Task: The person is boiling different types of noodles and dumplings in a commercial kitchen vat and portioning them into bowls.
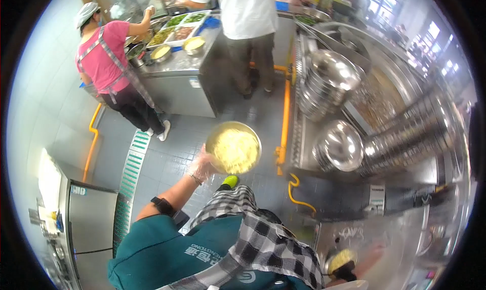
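Observation:
My left hand (202, 164), in a clear plastic glove, grips the left side of a round steel bowl (259, 149). The bowl hangs over the floor in front of me and holds a pale yellow shredded or noodle-like food (235, 150). At the lower right, a blurred forearm with a dark band, apparently mine, reaches over a steel counter; my right hand (376, 251) is too smeared to make out. Close to that band, another bowl (329, 260) with yellow food rests on the counter.
Steel bowls stand stacked (338, 145) beside a large water-filled vat (379, 96) at right. A person in pink (108, 54) works at a counter (178, 92) with food trays; a person in white (246, 12) stands beside it. Yellow pipes (284, 119) and a drain grate (133, 164) border the floor.

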`<state>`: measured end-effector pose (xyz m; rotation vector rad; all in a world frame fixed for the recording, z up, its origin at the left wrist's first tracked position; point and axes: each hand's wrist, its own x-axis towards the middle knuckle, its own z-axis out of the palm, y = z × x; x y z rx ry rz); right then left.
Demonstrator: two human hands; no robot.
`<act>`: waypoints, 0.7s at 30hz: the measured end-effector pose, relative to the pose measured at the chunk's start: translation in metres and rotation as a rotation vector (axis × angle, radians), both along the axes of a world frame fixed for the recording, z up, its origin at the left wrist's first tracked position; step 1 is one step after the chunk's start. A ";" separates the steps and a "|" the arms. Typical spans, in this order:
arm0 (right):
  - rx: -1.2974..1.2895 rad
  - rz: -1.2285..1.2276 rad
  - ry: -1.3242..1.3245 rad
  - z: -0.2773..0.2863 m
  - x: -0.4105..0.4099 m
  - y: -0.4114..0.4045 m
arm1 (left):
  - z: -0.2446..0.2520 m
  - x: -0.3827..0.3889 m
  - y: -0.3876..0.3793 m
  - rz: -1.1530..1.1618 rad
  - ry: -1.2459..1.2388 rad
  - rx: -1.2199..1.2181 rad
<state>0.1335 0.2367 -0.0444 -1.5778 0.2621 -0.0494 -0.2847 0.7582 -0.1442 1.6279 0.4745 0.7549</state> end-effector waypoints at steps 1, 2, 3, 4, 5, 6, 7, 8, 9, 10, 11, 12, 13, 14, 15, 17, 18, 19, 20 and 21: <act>0.009 -0.012 0.015 -0.001 -0.002 0.001 | 0.030 0.004 0.012 0.144 -0.126 -0.228; 0.008 -0.049 0.022 0.000 -0.008 0.002 | 0.060 0.017 0.033 0.260 -0.257 -0.459; 0.013 -0.052 0.045 -0.002 -0.009 0.011 | 0.078 0.012 0.057 0.410 -0.388 -0.681; 0.022 -0.038 0.065 -0.004 -0.010 0.022 | 0.066 -0.002 0.094 0.437 -0.471 -0.732; 0.034 -0.036 0.087 -0.006 -0.012 0.034 | 0.047 -0.019 0.136 0.458 -0.555 -0.781; 0.040 -0.037 0.107 -0.006 -0.016 0.043 | 0.032 -0.024 0.172 0.458 -0.562 -0.783; 0.046 -0.044 0.132 -0.007 -0.021 0.053 | 0.020 -0.029 0.211 0.557 -0.587 -0.772; 0.056 -0.040 0.164 -0.007 -0.027 0.067 | 0.014 -0.037 0.255 0.655 -0.609 -0.754; 0.062 -0.035 0.191 -0.006 -0.032 0.078 | 0.005 -0.039 0.293 0.651 -0.614 -0.756; 0.066 -0.027 0.225 -0.005 -0.037 0.085 | -0.005 -0.042 0.325 0.747 -0.661 -0.721; 0.071 -0.023 0.247 -0.005 -0.041 0.093 | -0.013 -0.044 0.358 0.841 -0.709 -0.682; 0.074 -0.021 0.273 -0.002 -0.047 0.098 | -0.026 -0.044 0.392 0.814 -0.831 -0.603; 0.083 -0.018 0.291 -0.004 -0.051 0.103 | -0.030 -0.039 0.413 0.802 -0.836 -0.609; 0.085 -0.014 0.310 0.000 -0.059 0.102 | -0.034 -0.033 0.430 0.873 -0.874 -0.680; 0.092 0.005 0.331 -0.003 -0.060 0.108 | -0.028 -0.030 0.459 0.945 -0.926 -0.726; 0.122 0.090 0.369 -0.006 -0.055 0.113 | -0.035 -0.055 0.513 1.010 -0.876 -0.739; 0.154 0.138 0.390 -0.009 -0.054 0.114 | -0.045 -0.067 0.531 1.071 -0.797 -0.787; 0.265 0.268 0.402 -0.014 -0.048 0.104 | -0.054 -0.071 0.544 1.113 -0.706 -0.853; 0.848 0.614 0.664 -0.009 -0.050 0.088 | -0.056 -0.069 0.552 1.020 -0.476 -0.868; 0.435 0.260 0.421 -0.010 -0.070 0.083 | -0.045 -0.061 0.552 0.907 -0.241 -0.863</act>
